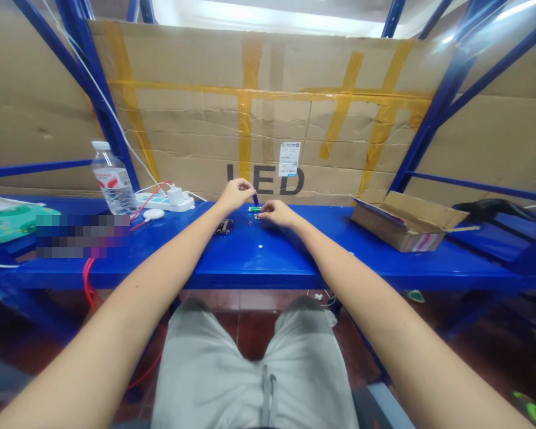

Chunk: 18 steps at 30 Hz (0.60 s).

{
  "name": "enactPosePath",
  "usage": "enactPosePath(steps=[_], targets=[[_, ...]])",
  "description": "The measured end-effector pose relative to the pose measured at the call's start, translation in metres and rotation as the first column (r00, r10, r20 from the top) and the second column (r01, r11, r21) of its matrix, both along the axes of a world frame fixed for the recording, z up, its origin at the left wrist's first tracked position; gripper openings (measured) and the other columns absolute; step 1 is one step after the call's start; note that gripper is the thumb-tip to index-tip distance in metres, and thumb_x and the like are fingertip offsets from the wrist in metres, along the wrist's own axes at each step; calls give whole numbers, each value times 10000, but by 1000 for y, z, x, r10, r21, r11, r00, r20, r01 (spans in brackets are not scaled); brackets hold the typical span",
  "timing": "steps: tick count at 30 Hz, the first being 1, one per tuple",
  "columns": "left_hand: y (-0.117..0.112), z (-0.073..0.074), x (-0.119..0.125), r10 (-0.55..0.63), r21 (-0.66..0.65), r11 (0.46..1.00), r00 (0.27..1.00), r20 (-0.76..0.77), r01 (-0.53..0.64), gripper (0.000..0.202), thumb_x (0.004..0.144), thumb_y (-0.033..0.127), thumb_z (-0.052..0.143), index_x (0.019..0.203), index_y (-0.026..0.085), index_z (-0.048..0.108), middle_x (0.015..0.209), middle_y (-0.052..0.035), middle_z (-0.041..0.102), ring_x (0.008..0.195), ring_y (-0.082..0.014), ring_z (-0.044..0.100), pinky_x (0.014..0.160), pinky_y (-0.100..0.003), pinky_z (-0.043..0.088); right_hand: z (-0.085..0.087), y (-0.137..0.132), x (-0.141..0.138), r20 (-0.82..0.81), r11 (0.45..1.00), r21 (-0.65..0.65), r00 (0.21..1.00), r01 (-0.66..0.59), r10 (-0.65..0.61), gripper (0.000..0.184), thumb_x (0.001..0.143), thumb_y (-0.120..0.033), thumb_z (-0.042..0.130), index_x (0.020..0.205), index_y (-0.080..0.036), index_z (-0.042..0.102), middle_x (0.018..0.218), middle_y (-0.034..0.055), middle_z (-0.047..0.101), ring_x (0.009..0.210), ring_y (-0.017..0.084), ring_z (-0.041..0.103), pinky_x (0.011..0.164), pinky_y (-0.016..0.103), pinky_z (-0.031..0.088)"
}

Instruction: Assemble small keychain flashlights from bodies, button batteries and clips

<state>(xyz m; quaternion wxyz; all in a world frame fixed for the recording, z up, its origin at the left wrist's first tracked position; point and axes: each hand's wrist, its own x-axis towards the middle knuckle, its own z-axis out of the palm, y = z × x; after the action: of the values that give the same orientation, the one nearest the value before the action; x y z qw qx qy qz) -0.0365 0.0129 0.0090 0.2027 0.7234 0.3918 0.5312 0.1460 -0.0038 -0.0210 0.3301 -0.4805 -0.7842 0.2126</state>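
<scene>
Blue counter (pixel 272 256), cardboard (pixel 196 137) behind. Left hand (pixel 236 194), narrow grip, pinching dark slim item (pixel 255 199); green cylinder (pixel 254 210) just beside, at fingertips of right hand (pixel 277 213), closure unclear. Risk: nudge could roll cylinder if loose; brushing knuckles might scatter small part (pixel 250 223).

One green cylinder (pixel 254 210), one bottle (pixel 112 182)

Storeroom-like workspace: blue metal racking (pixel 99 98), taped cardboard sheeting (pixel 196 131).

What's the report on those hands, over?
Left hand: pinching purple stick. Right hand: at green cylinder. Dark items nearby, nothing visibly blocking.
</scene>
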Motion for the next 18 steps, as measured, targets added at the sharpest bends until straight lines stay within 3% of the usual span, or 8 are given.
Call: enactPosePath(steps=[4,9,12,15,18], targets=[[2,5,-2,-2,-147,988,949,316,51,80,837,125,554,902,162,583,804,-54,726,745,-173,704,758,-356,582,-10,-5,-22,256,980,198,966,-16,-36,249,908,-373,657,977,-149,742,926,104,752,860,211,667,790,285,469],[-2,3,-1,-69,-263,941,881,469,214,110,921,131,504,1009,187,540,793,-25,681,749,-179,711,700,-405,617,-17,-5,-37,399,967,232,917,-101,0,111,867,-163,675,928,-162,767,959,107,766,926,220,681,840,282,464],[-2,-1,-1,-95,-271,928,868,487,254,104,943,152,532,1041,188,538,808,-29,676,757,-172,709,710,-407,624,-11,-1,-26,291,985,151,956,-87,40,147,825,-82,671,918,-143,768,904,91,768,851,200,681,801,275,477],[-1,-7,1,-127,-257,929,881,456,267,138,914,135,603,1043,170,566,817,-38,676,749,-163,699,712,-390,622,0,3,-6,16,990,140,1000,8,-10,135,823,-84,653,904,-100,759,877,100,760,790,179,665,759,276,491],[0,-14,5,-138,-273,929,920,368,248,151,867,91,649,1008,134,615,825,-60,684,772,-171,690,689,-353,613,10,4,10,-246,984,170,969,61,-17,145,796,-114,663,907,-93,754,817,81,745,727,164,643,739,290,507]])
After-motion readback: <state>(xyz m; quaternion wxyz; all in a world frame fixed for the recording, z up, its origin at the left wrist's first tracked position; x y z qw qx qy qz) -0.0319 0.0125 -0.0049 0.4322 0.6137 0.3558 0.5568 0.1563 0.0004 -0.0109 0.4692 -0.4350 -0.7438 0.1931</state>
